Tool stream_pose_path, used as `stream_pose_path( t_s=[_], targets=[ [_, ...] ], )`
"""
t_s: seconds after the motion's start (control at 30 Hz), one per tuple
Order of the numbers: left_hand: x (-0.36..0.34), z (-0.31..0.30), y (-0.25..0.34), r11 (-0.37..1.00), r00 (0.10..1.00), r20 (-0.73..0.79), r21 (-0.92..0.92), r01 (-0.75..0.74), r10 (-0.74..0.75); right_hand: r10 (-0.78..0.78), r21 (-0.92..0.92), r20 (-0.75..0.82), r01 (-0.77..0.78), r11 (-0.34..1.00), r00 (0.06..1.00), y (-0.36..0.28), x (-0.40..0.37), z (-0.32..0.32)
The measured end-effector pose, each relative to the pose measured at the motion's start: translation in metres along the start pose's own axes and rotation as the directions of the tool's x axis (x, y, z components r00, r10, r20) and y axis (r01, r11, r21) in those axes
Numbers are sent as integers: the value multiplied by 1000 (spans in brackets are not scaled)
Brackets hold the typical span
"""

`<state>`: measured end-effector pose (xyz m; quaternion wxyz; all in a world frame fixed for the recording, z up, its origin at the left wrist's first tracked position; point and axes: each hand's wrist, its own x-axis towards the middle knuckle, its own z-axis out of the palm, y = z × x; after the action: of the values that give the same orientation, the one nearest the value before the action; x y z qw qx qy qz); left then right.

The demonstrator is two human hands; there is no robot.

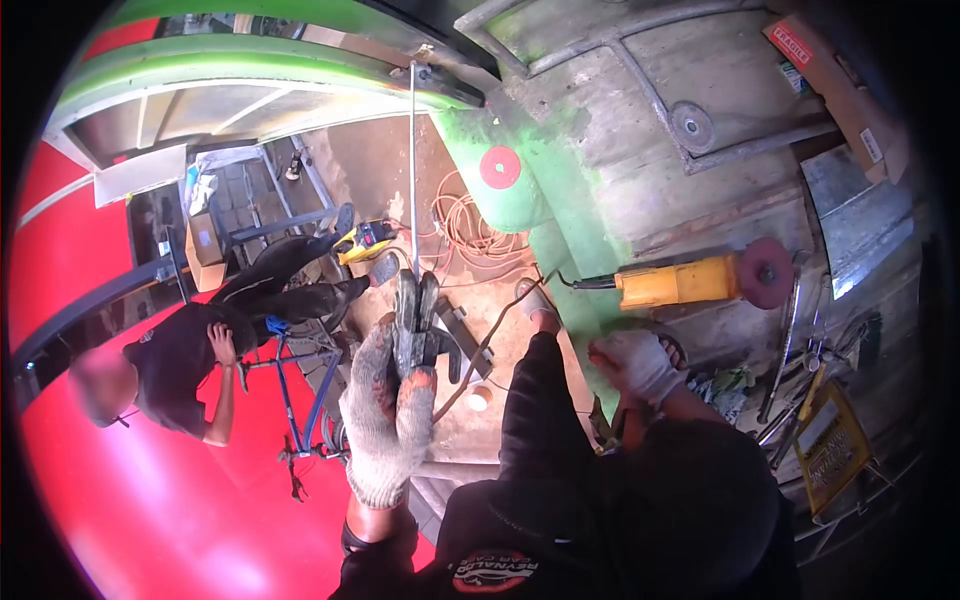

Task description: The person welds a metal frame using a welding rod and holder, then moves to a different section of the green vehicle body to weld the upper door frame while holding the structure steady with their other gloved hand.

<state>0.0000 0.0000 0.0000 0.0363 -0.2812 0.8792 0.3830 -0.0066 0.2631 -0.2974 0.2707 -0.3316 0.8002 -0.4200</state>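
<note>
My left hand [388,415], in a dirty knit glove, grips a dark clamp-like holder [415,325]. A thin metal rod [412,170] runs from it up to the edge of the green curved body panel [250,62]. My right hand [632,362], also gloved, rests with curled fingers on the lower edge of the green-sprayed panel [565,265]; nothing shows in it. My leg in dark trousers [535,400] lies between the two hands.
A yellow angle grinder [678,281] with a red disc [766,270] lies right of my right hand. An orange cable coil [470,225] and a yellow tool [365,240] lie beyond the holder. Another person in black [200,350] crouches left by a blue frame [300,400]. Loose tools [800,350] and a cardboard box [835,85] are at right.
</note>
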Motion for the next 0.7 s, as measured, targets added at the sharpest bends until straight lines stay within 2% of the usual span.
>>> stream_pose_path(
  t_s=[0.1, 0.17, 0.2, 0.23, 0.3, 0.33, 0.37, 0.47, 0.5, 0.57, 0.6, 0.67, 0.7],
  targets=[
    [4, 5, 1, 997, 996, -15, -7, -83, 83, -36, -22, -43, 35, 999, 998, 11, 10, -2],
    [13, 6, 7, 997, 999, 36, 78, -29, 26, -34, 6, -65, 35, 999, 997, 8, 5, 2],
    [11, 7, 3, 972, 992, 32, 194, -130, 126, -28, 1, -68, 28, 1000, 997, 8, 5, 1],
    [8, 8, 4, 973, 991, 32, 189, -131, 128, -32, 10, -80, 33, 999, 996, 8, 4, 1],
    [2, 6, 8, 994, 995, 34, 55, -95, 93, -37, 22, -91, 39, 999, 995, 6, 3, 2],
    [2, 9, 5, 979, 980, -2, 41, -201, 201, -30, 18, -72, 31, 999, 997, 5, 3, 1],
    [5, 8, 4, 980, 981, -5, 41, -194, 195, -25, 21, -47, 26, 999, 999, 3, 1, 1],
    [15, 4, 5, 962, 987, 93, 227, -150, 132, -19, 27, -64, 20, 999, 998, -3, 0, 0],
    [16, 5, 5, 962, 985, 92, 220, -160, 143, -19, 17, -72, 21, 1000, 997, 0, 1, 0],
    [10, 6, 3, 926, 958, 59, 244, -288, 282, -52, 43, -76, 55, 998, 996, 2, 0, 2],
    [12, 8, 6, 924, 954, 58, 236, -300, 295, -52, 31, -86, 54, 998, 995, 4, 3, 1],
    [4, 7, 14, 979, 982, 57, 79, -186, 181, -35, -37, -36, 33, 999, 999, 2, 0, 4],
    [14, 7, 10, 967, 972, 59, 105, -232, 227, -37, -38, -29, 36, 999, 999, 2, -1, 5]
  ],
)
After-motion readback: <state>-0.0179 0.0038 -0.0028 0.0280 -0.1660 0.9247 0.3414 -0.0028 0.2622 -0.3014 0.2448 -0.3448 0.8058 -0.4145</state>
